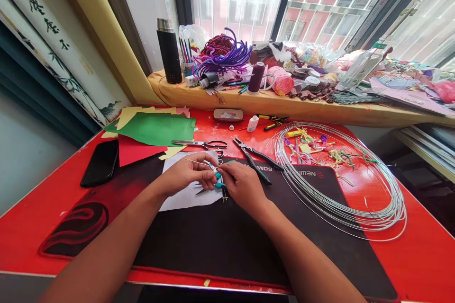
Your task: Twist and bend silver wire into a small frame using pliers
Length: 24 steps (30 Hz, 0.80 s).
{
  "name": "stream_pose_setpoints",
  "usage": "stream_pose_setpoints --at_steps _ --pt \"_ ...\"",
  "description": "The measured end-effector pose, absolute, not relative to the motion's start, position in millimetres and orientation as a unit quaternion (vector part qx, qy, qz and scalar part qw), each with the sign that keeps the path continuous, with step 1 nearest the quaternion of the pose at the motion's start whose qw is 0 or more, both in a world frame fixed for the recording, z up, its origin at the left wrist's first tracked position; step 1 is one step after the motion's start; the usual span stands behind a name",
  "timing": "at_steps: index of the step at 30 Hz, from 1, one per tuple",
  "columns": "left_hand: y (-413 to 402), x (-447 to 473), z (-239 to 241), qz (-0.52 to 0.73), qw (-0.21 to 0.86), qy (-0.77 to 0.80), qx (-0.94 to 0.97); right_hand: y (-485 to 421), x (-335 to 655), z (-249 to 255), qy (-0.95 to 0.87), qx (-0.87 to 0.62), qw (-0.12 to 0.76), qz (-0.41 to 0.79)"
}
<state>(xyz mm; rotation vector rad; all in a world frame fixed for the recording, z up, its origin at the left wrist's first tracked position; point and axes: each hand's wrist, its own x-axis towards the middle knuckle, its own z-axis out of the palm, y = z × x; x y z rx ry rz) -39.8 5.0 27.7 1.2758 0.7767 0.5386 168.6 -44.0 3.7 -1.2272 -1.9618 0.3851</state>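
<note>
Over the white paper [172,202], my left hand [186,173] pinches a thin pale strand of wire [199,163] between thumb and fingers. My right hand [245,187] is closed at the other end of the strand, its thumb and forefinger pressed together close to the left fingertips. Partly hidden below the fingers lies a teal-handled tool [219,184], with a dark pointed end on the paper; its kind is unclear. A few short thin wire pieces [224,195] show beside it. Black-handled pliers [253,161] lie just beyond my right hand, and scissors [201,143] lie behind both hands.
A large coil of silvery wire [394,208] lies at right, around colourful thread scraps [334,154]. Coloured paper sheets [159,128] and a black phone [101,163] are at left. A small white bottle [252,123] stands behind. Craft supplies and a black flask [168,54] crowd the sill.
</note>
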Motion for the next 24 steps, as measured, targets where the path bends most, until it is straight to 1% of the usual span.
stream_pose_setpoints --at_steps 5,8,10,14,17,21,24 --pt "10 -38 21 0.282 0.643 0.385 0.599 -45 167 3 -0.766 -0.479 0.386 0.184" --pt "15 -41 16 0.301 0.597 0.406 0.622 -43 167 6 -0.746 -0.485 0.384 0.247" --pt "16 -43 15 0.3 0.572 0.42 0.637 -41 168 8 -0.715 -0.492 0.398 0.299" --pt "11 -41 19 0.244 0.559 0.398 0.685 -36 169 9 -0.614 -0.482 0.439 0.445" --pt "4 -37 21 0.193 0.548 0.365 0.727 -35 169 9 -0.551 -0.457 0.442 0.541" --pt "-1 -31 22 0.173 0.514 0.336 0.77 -36 166 8 -0.495 -0.437 0.46 0.593" --pt "-4 -26 20 0.176 0.535 0.308 0.767 -37 163 6 -0.475 -0.431 0.478 0.599"
